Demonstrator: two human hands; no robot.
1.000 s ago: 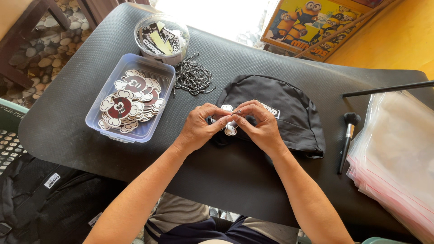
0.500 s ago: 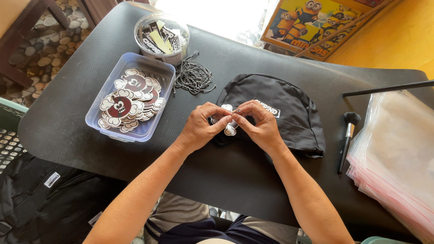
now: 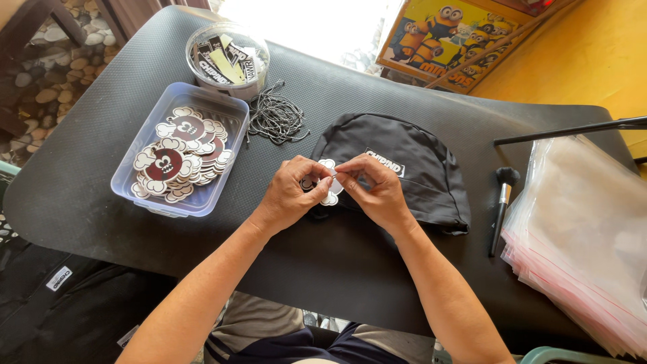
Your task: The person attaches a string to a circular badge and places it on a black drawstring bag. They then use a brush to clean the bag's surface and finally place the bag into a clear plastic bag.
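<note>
Right now both of my hands meet over the middle of the tabletop [image 3: 87, 195], just above the dark cap [image 3: 411, 168]. My left hand [image 3: 286, 195] and right hand [image 3: 377, 192] are each pinched onto the same small white-edged tag [image 3: 330, 189], a cloud-shaped piece like those in the tray; the fingers [image 3: 317, 176] of both hands are closed on it, thumb against forefinger, and I cannot tell whether a cord is already threaded through it, since the fingertips hide that spot.

The tag sits between my hands at the cap's near edge, touching or just over the fabric; I cannot say which. As I judge it, the work on this one piece is midway: the tag is out of the clear plastic tray [image 3: 229, 145] and in hand, but it is not yet visibly fixed to the cap. The tray to my left holds a full heap of tags, so much seems left. A loose pile of speckled cords [image 3: 276, 120] lies between tray and cap, and a round tub [image 3: 251, 77] of printed labels stands behind the tray. To my right lie a small brush [image 3: 502, 202] and a stack of clear bags [image 3: 586, 249], with no packed cap in view.
</note>
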